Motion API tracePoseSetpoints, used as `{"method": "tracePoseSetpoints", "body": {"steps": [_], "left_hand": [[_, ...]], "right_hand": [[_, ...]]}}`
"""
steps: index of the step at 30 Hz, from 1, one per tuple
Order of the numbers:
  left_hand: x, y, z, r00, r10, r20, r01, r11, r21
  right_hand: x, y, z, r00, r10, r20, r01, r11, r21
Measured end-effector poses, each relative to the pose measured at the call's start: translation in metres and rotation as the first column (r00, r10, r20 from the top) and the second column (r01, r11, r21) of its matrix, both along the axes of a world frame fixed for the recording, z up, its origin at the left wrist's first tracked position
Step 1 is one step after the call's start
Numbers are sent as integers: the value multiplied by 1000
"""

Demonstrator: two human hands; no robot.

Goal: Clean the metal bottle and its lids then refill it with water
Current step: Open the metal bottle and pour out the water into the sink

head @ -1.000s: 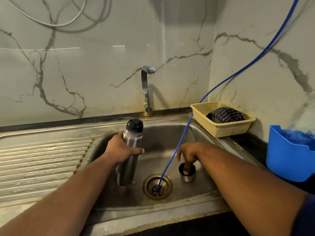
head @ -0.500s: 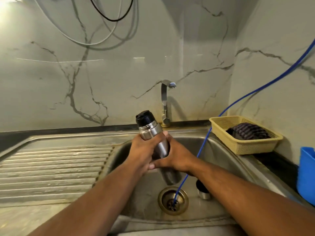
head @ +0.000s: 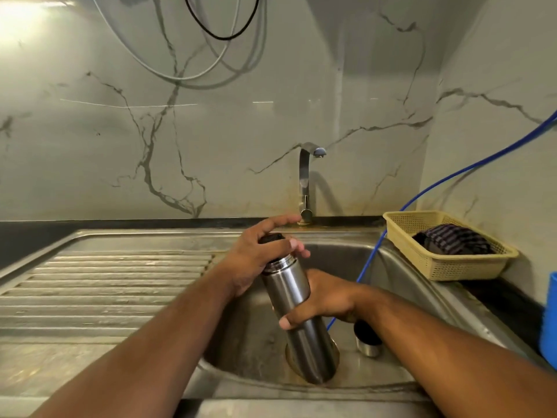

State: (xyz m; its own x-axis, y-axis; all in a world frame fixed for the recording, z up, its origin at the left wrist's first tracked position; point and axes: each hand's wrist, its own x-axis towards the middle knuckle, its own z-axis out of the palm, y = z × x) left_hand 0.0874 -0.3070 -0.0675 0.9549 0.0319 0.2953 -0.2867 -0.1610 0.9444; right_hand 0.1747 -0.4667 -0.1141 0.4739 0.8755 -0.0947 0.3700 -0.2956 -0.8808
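Head view: over a stainless-steel kitchen sink (head: 422,300), a person works on a brushed-steel cylindrical bottle (head: 297,312). The right hand (head: 322,300) wraps the barrel at mid-height, thumb across the front. The left hand (head: 259,257) grasps the black screw stopper (head: 272,238) at the neck, thumb and curled fingers round it, forefinger stretched out toward the chrome tap (head: 305,179).

The step in hand looks like unscrewing the stopper, ahead of any washing; no water runs from the tap. The next move would call for a firm counter-hold on the barrel while the left hand twists, then lifting the stopper clear.

The bottle is held inside the basin, its base low over the drain; whether it touches cannot be told. Its long axis is tilted, mouth end pointing up, away and to the left, base toward the camera and right.

A small steel cup lid with black lining (head: 366,342) sits on the basin floor just right of the bottle, partly hidden by the right wrist. A thin blue hose (head: 452,173) drops into the sink; a yellow mesh basket (head: 446,267) holding a dark striped cloth (head: 452,242) stands on the right-hand counter.
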Motion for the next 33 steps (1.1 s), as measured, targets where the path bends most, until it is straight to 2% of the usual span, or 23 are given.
{"method": "tracePoseSetpoints", "body": {"steps": [5,7,9,12,14,15,16,18,19,21,23,25,28,31,33], "left_hand": [[5,-18,4,955,241,175,-243,970,-7],[6,-20,6,930,315,189,-314,949,-37],[8,-21,6,897,403,181,-396,915,-76],[13,-29,3,760,642,99,-615,761,-208],[15,-36,2,710,703,20,-664,680,-311],[15,-36,2,740,673,1,-636,699,-328],[15,-36,3,798,603,-12,-576,756,-310],[10,-27,8,937,344,-54,-345,899,-268],[7,-18,10,982,174,-75,-189,940,-284],[2,2,12,992,-103,-78,74,949,-307],[1,12,10,986,-159,-51,143,962,-233],[3,9,9,998,-52,-20,48,982,-183],[7,-5,7,982,188,2,-185,968,-169],[8,-15,6,907,421,-1,-420,903,-90],[7,-20,6,810,586,-1,-586,810,12]], "right_hand": [[-5,10,-1,979,-199,49,196,978,66],[-10,13,1,963,-257,79,251,965,78],[-18,18,2,919,-349,181,337,937,96],[-28,25,2,775,-490,399,459,870,178],[-27,25,3,710,-523,471,484,849,212],[-25,23,5,709,-525,471,487,847,213],[-22,20,7,726,-522,447,488,850,200],[-11,11,10,783,-496,375,483,865,134],[-6,6,11,820,-469,328,468,879,89],[4,-1,12,883,-405,238,412,911,20],[7,-4,11,901,-380,208,390,921,-7],[8,-4,11,891,-395,224,404,915,6],[6,-3,12,858,-438,269,446,894,31],[2,-1,14,816,-461,349,474,879,52],[-1,3,14,797,-453,399,472,880,56]]}}
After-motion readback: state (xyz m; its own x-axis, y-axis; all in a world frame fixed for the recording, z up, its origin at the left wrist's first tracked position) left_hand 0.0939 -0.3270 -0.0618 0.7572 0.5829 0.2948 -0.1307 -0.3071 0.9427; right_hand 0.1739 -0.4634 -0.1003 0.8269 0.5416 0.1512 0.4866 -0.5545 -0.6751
